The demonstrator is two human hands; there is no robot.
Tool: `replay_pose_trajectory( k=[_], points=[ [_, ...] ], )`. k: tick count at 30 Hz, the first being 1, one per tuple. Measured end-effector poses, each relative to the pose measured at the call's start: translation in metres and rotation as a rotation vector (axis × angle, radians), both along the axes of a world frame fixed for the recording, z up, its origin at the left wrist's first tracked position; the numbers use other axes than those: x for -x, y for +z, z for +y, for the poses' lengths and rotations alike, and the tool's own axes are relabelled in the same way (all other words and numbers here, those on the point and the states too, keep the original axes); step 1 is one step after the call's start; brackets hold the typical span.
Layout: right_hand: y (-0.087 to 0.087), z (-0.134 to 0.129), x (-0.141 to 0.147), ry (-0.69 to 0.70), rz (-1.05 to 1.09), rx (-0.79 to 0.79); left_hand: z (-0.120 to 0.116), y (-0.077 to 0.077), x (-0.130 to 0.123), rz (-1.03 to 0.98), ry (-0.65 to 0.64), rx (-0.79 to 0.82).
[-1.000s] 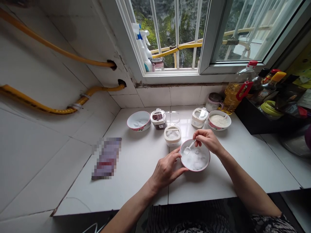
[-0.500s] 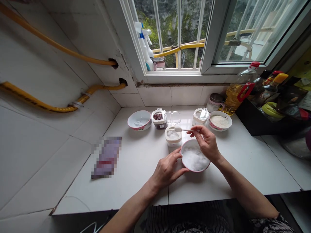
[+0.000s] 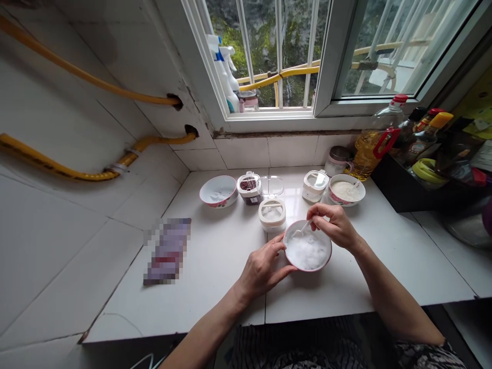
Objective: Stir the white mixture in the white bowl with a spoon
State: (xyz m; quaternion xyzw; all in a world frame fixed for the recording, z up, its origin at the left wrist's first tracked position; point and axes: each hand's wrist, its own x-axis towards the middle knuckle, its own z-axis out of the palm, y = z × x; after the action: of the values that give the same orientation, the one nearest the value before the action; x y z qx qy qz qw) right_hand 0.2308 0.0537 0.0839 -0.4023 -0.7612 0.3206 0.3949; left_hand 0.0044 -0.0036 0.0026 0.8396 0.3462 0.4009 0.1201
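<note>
My left hand [image 3: 265, 266] grips the near left rim of a bowl [image 3: 328, 261] with a pink edge, thumb along its front and fingers at its side. White granular stuff [image 3: 307, 251], like sugar or salt, fills much of the bowl. Pinched in my right hand [image 3: 332, 224] is a small white spoon [image 3: 301, 230], its head down in the white stuff at the bowl's far left. Just behind the bowl stands a clear container [image 3: 272, 218] with a white rim, its transparent lid [image 3: 270, 185] raised, and white contents inside.
Behind are a bowl [image 3: 218, 184] with a little white stuff, a container of dark red contents [image 3: 249, 188], another clear container [image 3: 315, 185] and a bowl of pale grains [image 3: 346, 190]. An oil bottle [image 3: 365, 154] and black box [image 3: 400, 187] stand right. A purple packet [image 3: 169, 251] lies left.
My right hand has brought the spoon from over the open container down into the bowl, turning its head into the white stuff. My left hand keeps its grip on the bowl.
</note>
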Motion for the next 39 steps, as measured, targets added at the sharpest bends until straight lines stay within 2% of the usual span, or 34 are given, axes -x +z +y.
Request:
replay_pose_trajectory(
  k=[7, 13, 17, 28, 33, 37, 39],
  points=[
    [-0.006, 0.000, 0.007, 0.102, -0.213, 0.054, 0.000, 0.001, -0.001, -0.004, 0.001, -0.014],
    [-0.004, 0.000, 0.006, 0.036, -0.113, 0.241, 0.000, 0.001, -0.001, 0.002, -0.002, -0.014],
    [-0.002, 0.002, 0.003, 0.002, -0.064, 0.292, 0.000, 0.000, 0.000, 0.003, -0.001, -0.004],
    [-0.008, 0.006, 0.004, -0.078, -0.159, 0.157, 0.000, 0.001, -0.001, 0.003, 0.003, -0.021],
    [-0.011, 0.005, 0.007, -0.038, -0.151, 0.168, 0.000, 0.000, 0.000, 0.001, -0.001, -0.009],
    [-0.013, 0.002, 0.012, 0.016, -0.194, 0.096, 0.000, 0.000, 0.000, 0.001, 0.006, -0.015],
    [-0.012, 0.001, 0.013, 0.038, -0.164, 0.130, 0.000, 0.000, 0.000, 0.003, 0.008, -0.013]
  ],
)
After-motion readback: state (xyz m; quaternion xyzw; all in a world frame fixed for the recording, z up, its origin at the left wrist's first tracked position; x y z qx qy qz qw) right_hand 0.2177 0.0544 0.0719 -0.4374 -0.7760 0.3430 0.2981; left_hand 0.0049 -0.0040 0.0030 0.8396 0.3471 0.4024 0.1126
